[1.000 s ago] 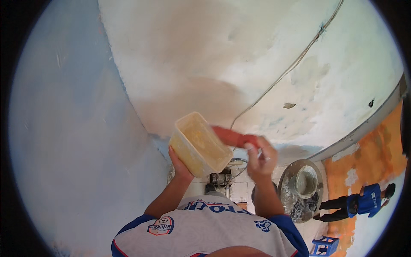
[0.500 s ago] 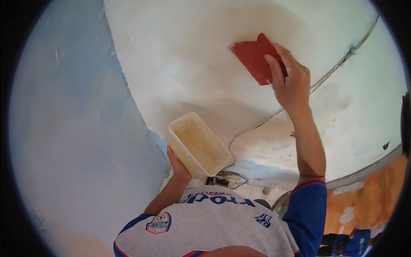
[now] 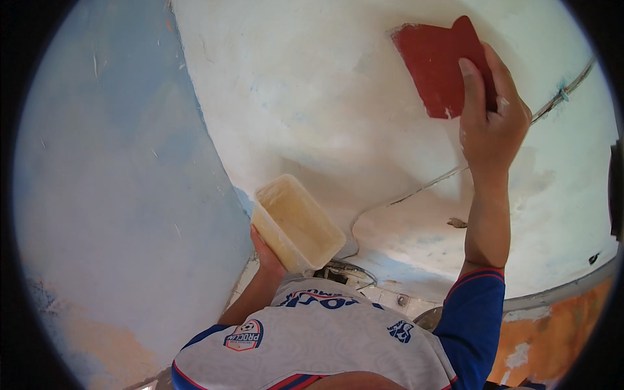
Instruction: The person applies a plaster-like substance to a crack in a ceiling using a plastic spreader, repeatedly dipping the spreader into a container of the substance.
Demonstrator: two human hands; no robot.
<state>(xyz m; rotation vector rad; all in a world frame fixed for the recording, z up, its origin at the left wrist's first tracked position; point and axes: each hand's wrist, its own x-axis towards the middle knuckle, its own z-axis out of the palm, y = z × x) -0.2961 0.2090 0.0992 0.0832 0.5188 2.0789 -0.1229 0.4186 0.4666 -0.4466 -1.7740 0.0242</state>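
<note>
My right hand is raised at the upper right, closed around a red putty spreader. The thumb presses on its near face, and its left edge carries a pale smear against or close to the whitish wall; contact is hard to tell. Lower and to the left, my left hand grips a cream plastic tub by its left side. The tub is tilted with its mouth facing up, and a pale residue coats its inside. The left fingers are partly hidden behind the tub.
A blue-grey wall meets the whitish wall at a corner on the left. A cable runs across the whitish wall, held by a small clip. Loose wires hang low in front of me. An orange patchy surface lies lower right.
My right hand has moved up and to the right with the red spreader. The tub in my left hand has shifted only slightly. My view has turned a little.
</note>
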